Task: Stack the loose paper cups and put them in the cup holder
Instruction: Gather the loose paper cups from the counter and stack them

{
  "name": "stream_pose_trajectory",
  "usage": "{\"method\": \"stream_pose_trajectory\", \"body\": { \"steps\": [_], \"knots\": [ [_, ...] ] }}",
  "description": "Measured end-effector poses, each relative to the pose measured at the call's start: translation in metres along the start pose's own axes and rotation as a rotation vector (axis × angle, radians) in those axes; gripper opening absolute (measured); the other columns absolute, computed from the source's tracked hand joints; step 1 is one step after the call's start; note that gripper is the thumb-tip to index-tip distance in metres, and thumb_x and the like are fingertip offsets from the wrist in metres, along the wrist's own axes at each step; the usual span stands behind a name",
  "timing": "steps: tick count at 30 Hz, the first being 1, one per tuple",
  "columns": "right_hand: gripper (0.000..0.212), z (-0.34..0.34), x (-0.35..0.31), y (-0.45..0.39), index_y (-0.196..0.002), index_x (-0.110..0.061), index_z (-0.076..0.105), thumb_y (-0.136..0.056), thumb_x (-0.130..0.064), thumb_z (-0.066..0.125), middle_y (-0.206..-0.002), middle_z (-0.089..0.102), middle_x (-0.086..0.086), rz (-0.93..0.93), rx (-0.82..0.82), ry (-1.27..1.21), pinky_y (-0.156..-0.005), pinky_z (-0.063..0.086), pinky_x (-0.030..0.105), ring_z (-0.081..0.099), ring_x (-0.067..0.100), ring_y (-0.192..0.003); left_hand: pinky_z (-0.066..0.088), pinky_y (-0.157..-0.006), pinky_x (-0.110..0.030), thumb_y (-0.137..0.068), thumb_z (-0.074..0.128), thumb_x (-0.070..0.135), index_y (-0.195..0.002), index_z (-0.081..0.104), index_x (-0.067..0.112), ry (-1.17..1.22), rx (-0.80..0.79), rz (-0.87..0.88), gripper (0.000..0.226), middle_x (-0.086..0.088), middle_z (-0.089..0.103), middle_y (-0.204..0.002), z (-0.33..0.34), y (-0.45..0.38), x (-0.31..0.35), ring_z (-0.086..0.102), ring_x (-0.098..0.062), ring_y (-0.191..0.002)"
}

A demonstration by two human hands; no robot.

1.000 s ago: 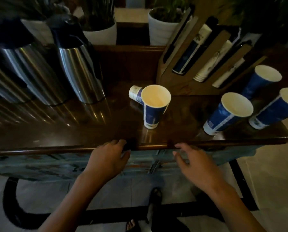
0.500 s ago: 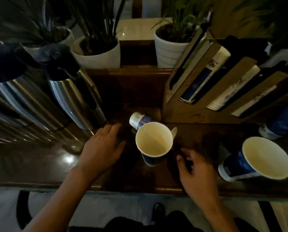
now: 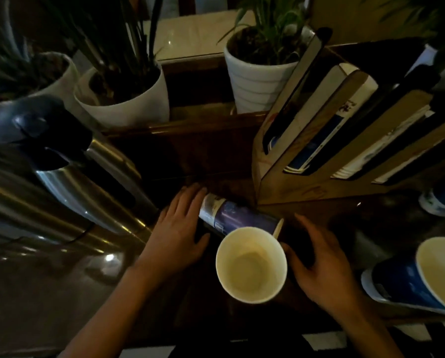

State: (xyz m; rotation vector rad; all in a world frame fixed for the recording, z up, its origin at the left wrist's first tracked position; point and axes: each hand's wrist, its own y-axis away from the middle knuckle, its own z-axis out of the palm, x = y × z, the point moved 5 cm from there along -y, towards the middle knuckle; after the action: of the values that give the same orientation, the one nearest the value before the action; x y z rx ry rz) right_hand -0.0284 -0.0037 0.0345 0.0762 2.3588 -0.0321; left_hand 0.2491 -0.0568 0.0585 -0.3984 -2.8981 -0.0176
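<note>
An upright blue-and-white paper cup (image 3: 251, 264) stands on the dark wooden table, its open mouth facing me. Behind it a second cup (image 3: 231, 217) lies on its side, base to the left. My left hand (image 3: 177, 231) is open with its fingertips at the lying cup's base. On the other side my right hand (image 3: 324, 264) is spread, thumb close to the upright cup's rim. The wooden cup holder (image 3: 281, 182) stands behind to the right, with stacked cups in its slanted slots. Another loose cup (image 3: 423, 277) sits at the right, and one more (image 3: 441, 200) at the far right.
Two steel thermos jugs (image 3: 69, 182) crowd the left side of the table. White plant pots (image 3: 257, 81) stand on a ledge behind. The table's front edge (image 3: 216, 342) runs just under my forearms.
Both hands have come up from the table's front edge to either side of the upright cup. The left hand now reaches the lying cup's base; the view has closed in.
</note>
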Motion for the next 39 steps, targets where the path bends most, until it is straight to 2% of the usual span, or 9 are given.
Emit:
{"method": "stream_pose_trajectory", "body": {
  "steps": [6, 10, 14, 19, 23, 27, 31, 34, 39],
  "knots": [
    [0.069, 0.002, -0.022, -0.02, -0.148, -0.041, 0.03, -0.087, -0.073, 0.043, -0.139, 0.044, -0.014, -0.101, -0.06, 0.017, -0.102, 0.038, 0.035, 0.037, 0.008, -0.131, 0.019, -0.12, -0.045, -0.08, 0.074, 0.053, -0.16, 0.016, 0.024, -0.077, -0.104, 0.231, 0.104, 0.0, 0.012, -0.168, 0.004, -0.031, 0.002, 0.006, -0.022, -0.154],
    [0.052, 0.001, -0.029, -0.029, -0.148, -0.039, 0.036, -0.099, -0.057, 0.03, -0.141, 0.048, -0.014, -0.114, -0.043, -0.008, -0.108, 0.04, 0.037, 0.041, 0.007, -0.132, 0.036, -0.112, -0.049, -0.073, 0.083, 0.042, -0.152, 0.042, 0.011, -0.111, -0.134, 0.335, 0.094, -0.014, 0.049, -0.152, 0.01, -0.042, 0.006, 0.045, -0.037, -0.141],
    [0.072, 0.005, -0.036, -0.034, -0.148, -0.043, 0.034, -0.085, -0.08, 0.039, -0.144, 0.043, -0.015, -0.138, -0.152, 0.016, -0.107, 0.031, 0.024, 0.037, 0.005, -0.134, 0.038, -0.112, -0.044, -0.083, 0.071, 0.05, -0.156, 0.033, 0.021, -0.083, -0.165, 0.322, 0.087, -0.007, 0.046, -0.152, 0.018, -0.049, 0.009, 0.046, -0.033, -0.136],
    [0.09, 0.007, -0.043, -0.049, -0.149, -0.024, 0.042, -0.07, -0.064, 0.059, -0.149, 0.044, 0.006, -0.187, -0.232, 0.312, -0.107, 0.041, 0.044, 0.04, 0.028, -0.136, 0.041, -0.108, -0.041, -0.086, 0.067, 0.056, -0.156, 0.033, 0.024, 0.02, -0.18, 0.375, 0.084, -0.002, 0.045, -0.148, 0.02, -0.051, 0.022, 0.045, -0.028, -0.132],
    [0.087, 0.014, -0.044, -0.061, -0.154, -0.027, 0.029, -0.079, -0.054, 0.063, -0.152, 0.037, 0.004, -0.191, -0.303, 0.591, -0.106, 0.036, 0.041, 0.032, 0.027, -0.139, 0.047, -0.103, -0.041, -0.084, 0.069, 0.055, -0.157, 0.031, 0.023, 0.067, -0.158, 0.408, 0.089, -0.003, 0.047, -0.145, 0.019, -0.053, 0.028, 0.047, -0.027, -0.13],
    [0.091, 0.012, -0.044, -0.069, -0.149, -0.028, 0.033, -0.073, -0.06, 0.073, -0.143, 0.04, 0.003, -0.14, -0.328, 0.564, -0.094, 0.046, 0.039, 0.042, 0.027, -0.129, 0.046, -0.107, -0.036, -0.079, 0.08, 0.048, -0.158, 0.018, 0.03, 0.287, -0.223, 0.275, 0.102, 0.005, 0.033, -0.15, 0.024, -0.059, 0.016, 0.039, -0.017, -0.134],
    [0.087, 0.003, -0.061, -0.07, -0.146, -0.029, 0.035, -0.074, -0.061, 0.074, -0.14, 0.043, 0.002, -0.184, -0.334, 0.601, -0.088, 0.048, 0.037, 0.046, 0.026, -0.125, 0.05, -0.102, -0.038, -0.078, 0.084, 0.037, -0.147, 0.039, 0.026, 0.383, -0.209, 0.258, 0.083, 0.004, 0.045, -0.14, 0.015, -0.06, 0.014, 0.051, -0.017, -0.126],
    [0.088, -0.021, -0.079, -0.069, -0.142, -0.034, 0.036, -0.07, -0.063, 0.076, -0.137, 0.046, -0.002, -0.184, -0.307, 0.597, -0.092, 0.05, 0.037, 0.049, 0.023, -0.122, 0.05, -0.095, -0.028, -0.073, 0.088, 0.032, -0.137, 0.05, 0.024, 0.436, -0.13, 0.311, 0.076, 0.008, 0.052, -0.129, -0.009, -0.061, 0.016, 0.054, -0.008, -0.114],
    [0.093, -0.069, -0.119, -0.065, -0.14, -0.04, 0.034, -0.063, -0.072, 0.076, -0.131, 0.049, -0.008, -0.197, -0.254, 0.545, -0.088, 0.048, 0.032, 0.053, 0.015, -0.112, 0.044, -0.088, -0.003, -0.063, 0.093, 0.029, -0.122, 0.048, 0.046, 0.712, -0.11, 0.242, 0.076, 0.028, 0.058, -0.12, -0.066, -0.066, 0.018, 0.055, 0.009, -0.115]
  ]
}}
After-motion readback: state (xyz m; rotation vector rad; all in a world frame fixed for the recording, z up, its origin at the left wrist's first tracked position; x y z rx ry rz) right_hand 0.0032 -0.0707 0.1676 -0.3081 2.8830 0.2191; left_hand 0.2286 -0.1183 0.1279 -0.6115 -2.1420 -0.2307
